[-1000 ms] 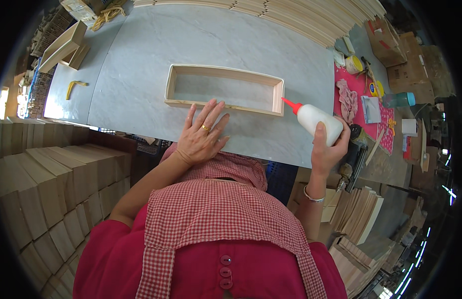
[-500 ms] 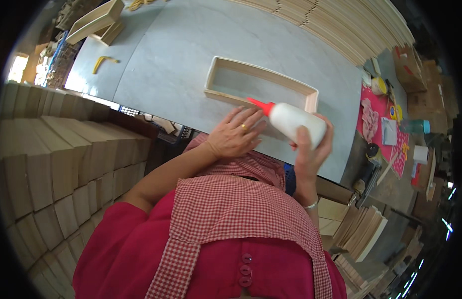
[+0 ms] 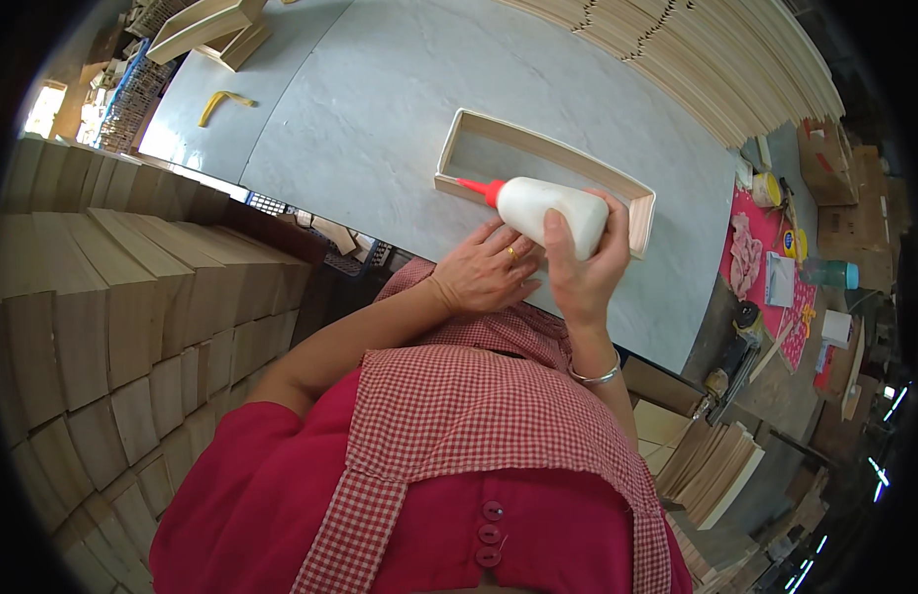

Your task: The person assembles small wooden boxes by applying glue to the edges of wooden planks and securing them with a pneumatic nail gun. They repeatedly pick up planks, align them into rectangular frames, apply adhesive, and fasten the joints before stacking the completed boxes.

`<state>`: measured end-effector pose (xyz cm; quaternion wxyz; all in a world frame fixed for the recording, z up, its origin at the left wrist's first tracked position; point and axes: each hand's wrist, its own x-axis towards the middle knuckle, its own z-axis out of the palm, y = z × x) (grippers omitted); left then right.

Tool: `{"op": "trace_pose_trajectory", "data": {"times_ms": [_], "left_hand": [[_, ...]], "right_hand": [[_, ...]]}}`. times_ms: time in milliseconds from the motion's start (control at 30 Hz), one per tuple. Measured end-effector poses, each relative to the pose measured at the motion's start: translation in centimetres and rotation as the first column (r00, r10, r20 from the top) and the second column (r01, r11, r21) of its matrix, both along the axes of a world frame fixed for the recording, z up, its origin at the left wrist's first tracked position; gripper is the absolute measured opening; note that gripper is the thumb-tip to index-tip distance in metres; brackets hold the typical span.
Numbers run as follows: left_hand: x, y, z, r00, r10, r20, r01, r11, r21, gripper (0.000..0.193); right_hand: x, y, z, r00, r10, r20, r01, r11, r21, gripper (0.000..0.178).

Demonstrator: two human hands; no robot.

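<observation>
A long, shallow rectangular wooden frame [image 3: 563, 151] lies on the grey table. My right hand [image 3: 586, 282] is wrapped around a white squeeze bottle [image 3: 553, 210] with a red pointed nozzle [image 3: 481, 189]. The bottle is tilted nearly flat, its nozzle pointing left over the frame's near wall close to the left corner. Whether the tip touches the wood, I cannot tell. My left hand [image 3: 491, 269] rests at the table's near edge, just in front of the frame, with its fingers stretched out and a ring on one. The bottle hides part of the near wall.
Long wooden strips [image 3: 697, 69] are stacked at the far right of the table [image 3: 370, 109]. A yellow curved object [image 3: 221, 104] and wooden boxes [image 3: 206, 30] sit at the far left. Wooden boards [image 3: 142, 267] are piled left. A pink cloth [image 3: 776, 307] with tools lies right.
My right hand has carried the bottle left along the frame, so the nozzle is now nearer its left corner. The whole view has shifted slightly. My left hand keeps about the same pose.
</observation>
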<state>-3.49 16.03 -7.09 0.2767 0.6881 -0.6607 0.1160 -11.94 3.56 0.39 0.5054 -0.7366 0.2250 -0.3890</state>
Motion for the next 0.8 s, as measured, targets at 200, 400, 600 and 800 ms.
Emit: {"op": "trace_pose_trajectory", "data": {"times_ms": [200, 400, 600, 800], "left_hand": [[0.0, -0.2, 0.3, 0.999, -0.015, -0.037, 0.016, 1.0, 0.026, 0.042], [-0.2, -0.3, 0.4, 0.998, -0.01, -0.068, 0.012, 1.0, 0.028, 0.048], [-0.1, -0.1, 0.5, 0.998, -0.009, -0.054, 0.013, 0.998, 0.062, 0.049], [-0.3, -0.2, 0.3, 0.999, 0.003, -0.046, 0.001, 0.997, 0.074, 0.049]], "right_hand": [[-3.5, -1.1, 0.9, 0.993, -0.077, -0.086, 0.087, 0.989, 0.12, 0.048], [-6.4, -2.1, 1.6, 0.98, -0.159, -0.12, 0.172, 0.979, 0.107, 0.049], [-9.3, -3.5, 1.8, 0.963, -0.232, -0.135, 0.243, 0.967, 0.074, 0.048], [-12.1, -4.6, 1.9, 0.936, -0.32, -0.148, 0.33, 0.942, 0.054, 0.047]]}}
